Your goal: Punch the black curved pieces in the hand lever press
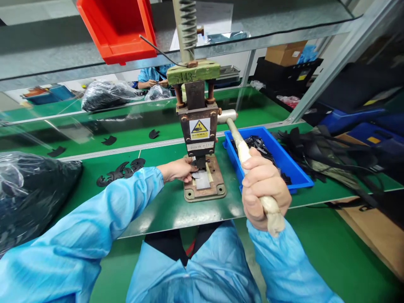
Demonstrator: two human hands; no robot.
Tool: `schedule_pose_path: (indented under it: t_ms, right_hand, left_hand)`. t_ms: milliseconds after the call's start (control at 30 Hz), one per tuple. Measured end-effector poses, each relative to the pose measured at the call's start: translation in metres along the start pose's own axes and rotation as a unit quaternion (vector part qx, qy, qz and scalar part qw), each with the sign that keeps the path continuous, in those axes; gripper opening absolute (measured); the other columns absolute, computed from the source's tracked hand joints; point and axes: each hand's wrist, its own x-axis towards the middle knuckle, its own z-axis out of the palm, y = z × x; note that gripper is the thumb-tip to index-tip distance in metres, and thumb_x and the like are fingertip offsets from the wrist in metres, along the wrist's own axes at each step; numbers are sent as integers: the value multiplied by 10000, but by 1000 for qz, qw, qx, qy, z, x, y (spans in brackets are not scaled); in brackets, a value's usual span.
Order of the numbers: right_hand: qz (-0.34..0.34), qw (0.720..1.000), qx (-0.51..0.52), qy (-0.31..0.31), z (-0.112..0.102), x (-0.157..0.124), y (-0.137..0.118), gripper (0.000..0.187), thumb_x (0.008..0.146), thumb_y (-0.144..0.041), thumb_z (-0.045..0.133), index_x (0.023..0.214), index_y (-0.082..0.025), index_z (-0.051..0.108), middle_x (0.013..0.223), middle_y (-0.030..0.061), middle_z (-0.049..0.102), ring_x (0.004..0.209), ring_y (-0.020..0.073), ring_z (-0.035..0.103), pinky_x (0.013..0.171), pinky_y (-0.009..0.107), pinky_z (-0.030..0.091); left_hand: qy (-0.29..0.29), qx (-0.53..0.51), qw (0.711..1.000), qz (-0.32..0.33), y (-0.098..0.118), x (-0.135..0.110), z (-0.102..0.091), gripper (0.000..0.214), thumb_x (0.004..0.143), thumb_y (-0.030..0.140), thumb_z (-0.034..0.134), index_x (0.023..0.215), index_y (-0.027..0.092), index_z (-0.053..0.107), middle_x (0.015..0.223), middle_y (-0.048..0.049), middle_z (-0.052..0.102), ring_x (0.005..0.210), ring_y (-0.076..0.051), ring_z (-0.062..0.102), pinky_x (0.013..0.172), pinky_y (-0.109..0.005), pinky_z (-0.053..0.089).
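Note:
A small hand press (pixel 198 122) with a yellow warning label stands on the green bench, a coil spring rising above it. My right hand (pixel 263 187) is wrapped around its taped lever handle (pixel 244 153), pulled down toward me. My left hand (pixel 179 170) reaches in at the press base (pixel 214 191), fingers pinched on a small part under the ram; the part itself is mostly hidden. Both arms wear light blue sleeves.
A blue bin (pixel 296 172) of black parts sits right of the press. Loose black curved pieces (pixel 121 171) lie to the left, beside a black plastic bag (pixel 28 189). A red bin (pixel 118 27) hangs overhead. Another person's hands (pixel 154 83) work at the far bench.

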Motion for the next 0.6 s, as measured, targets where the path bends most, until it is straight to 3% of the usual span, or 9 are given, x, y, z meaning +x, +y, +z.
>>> schedule_pose_path:
  t_ms: [167,333,433,533,600]
  right_hand:
    - [4,999,12,-34,-6,1,-2,125,918,-324,729,841,-260,653,827,8,644,1036,258,678,1228,699,491]
    - [6,998,8,-58,-10,3,-4,84,907,-279,736,867,-260,665,849,9,654,1069,263,680,1244,703,476]
    - [4,998,8,-58,-10,3,-4,84,894,-268,736,858,-253,661,847,9,651,1068,261,679,1250,697,467]
    - [6,999,3,-45,-9,4,-3,108,875,-287,747,832,-258,653,836,6,649,1047,263,681,1245,689,474]
    - [3,999,-7,-34,-9,5,-2,107,845,-285,761,819,-266,659,819,6,652,1025,271,689,1228,677,495]
  left_hand:
    - [9,-33,999,-33,-2,-1,5,74,1075,222,591,1133,177,595,563,31,594,425,-109,573,469,-175,487]
    - [53,-106,992,41,-8,-17,13,208,1007,252,719,1117,168,564,708,-7,679,533,-139,692,567,-245,616]
    - [-1,-166,982,93,-11,-34,10,269,923,286,814,1013,155,597,892,-100,756,693,-191,784,663,-299,668]
    - [-52,-116,984,121,-15,-50,-12,319,884,339,841,1066,136,675,1083,-172,793,844,-241,820,693,-308,665]
    - [-18,-46,987,150,-23,-54,-44,387,901,399,812,1182,155,705,1205,-175,793,899,-243,817,707,-315,655]
